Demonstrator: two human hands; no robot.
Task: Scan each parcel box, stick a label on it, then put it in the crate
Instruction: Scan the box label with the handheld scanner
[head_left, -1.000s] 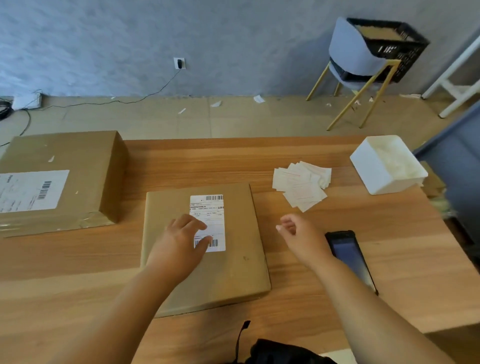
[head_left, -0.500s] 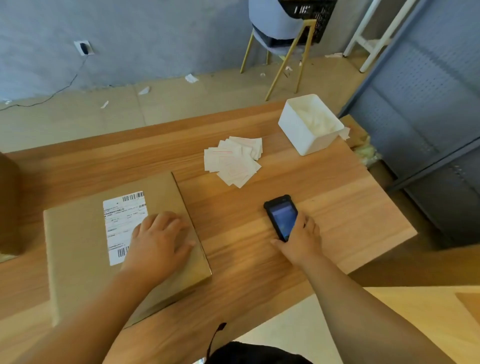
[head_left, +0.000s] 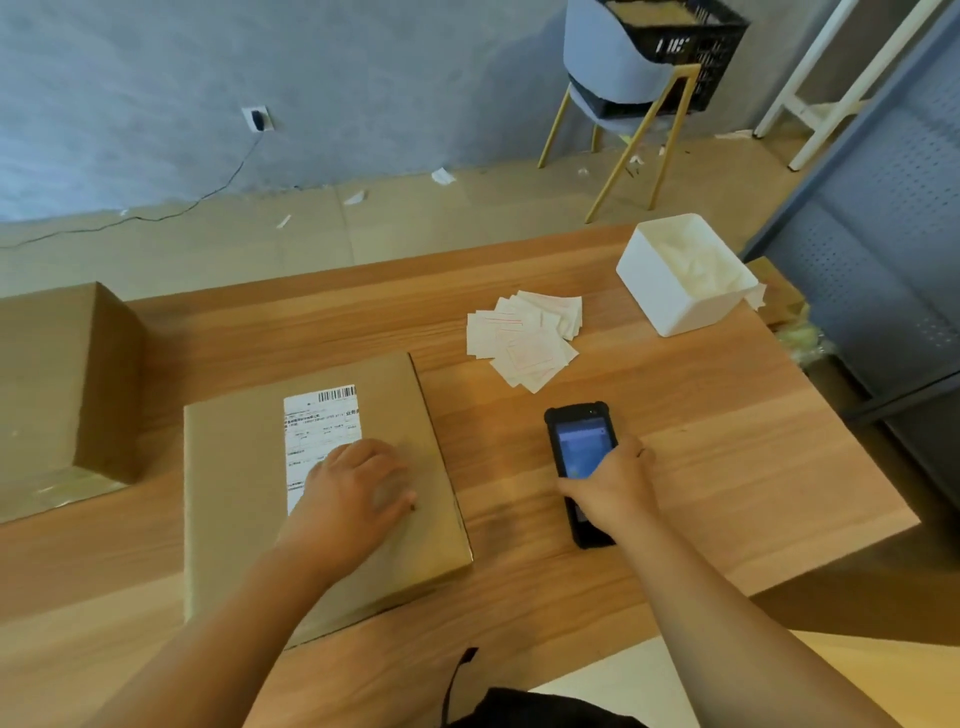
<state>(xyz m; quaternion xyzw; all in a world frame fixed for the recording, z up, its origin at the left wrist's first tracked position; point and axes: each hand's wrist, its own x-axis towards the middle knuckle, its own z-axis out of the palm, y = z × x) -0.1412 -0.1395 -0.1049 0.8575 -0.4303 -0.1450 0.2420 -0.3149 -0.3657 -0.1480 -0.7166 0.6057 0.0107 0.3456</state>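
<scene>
Left hand (head_left: 358, 493) flat on the parcel box (head_left: 234, 493), right hand (head_left: 613, 488) around the black scanner (head_left: 579, 447) on the wooden table (head_left: 727, 441).

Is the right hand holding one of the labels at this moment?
No: the right hand grips the handheld scanner, and the labels lie in a pile farther up the table.

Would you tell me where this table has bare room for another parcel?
The widest bare patch of table lies right of the scanner, nearer than the white tub. A narrower strip runs behind the flat parcel, between the large box and the labels. The middle is crowded: left hand on the parcel, right hand gripping the scanner.
</scene>
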